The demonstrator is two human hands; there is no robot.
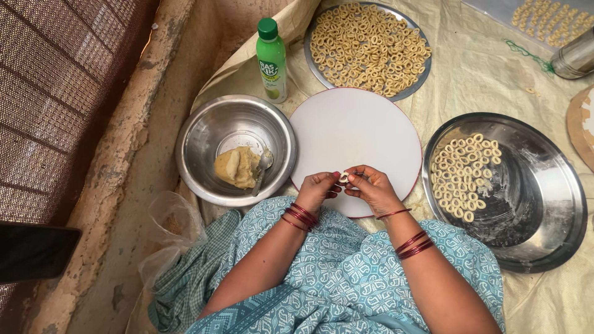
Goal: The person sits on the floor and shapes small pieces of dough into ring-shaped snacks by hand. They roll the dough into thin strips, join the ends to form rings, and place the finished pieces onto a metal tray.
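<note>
Blue patterned cloth over my lap, red bangles on both wrists, and just past them my left hand (317, 187) and right hand (370, 187) meet over the near edge of the round white board (356, 139). Both are pinched narrow on one small pale dough ring (344, 177), fingertips closing its ends, so by my reckoning I'm at the shaping step. It looks soft, thin and cream-coloured, barely showing between my fingers. Next it wants a gentle press at the join and a light lift so the loop keeps its shape. Off to my right sits the big steel tray (538, 204) with a cluster of finished rings; to my left, the steel bowl (204, 142) holds the dough lump (235, 167) and a spoon (262, 168).
</note>
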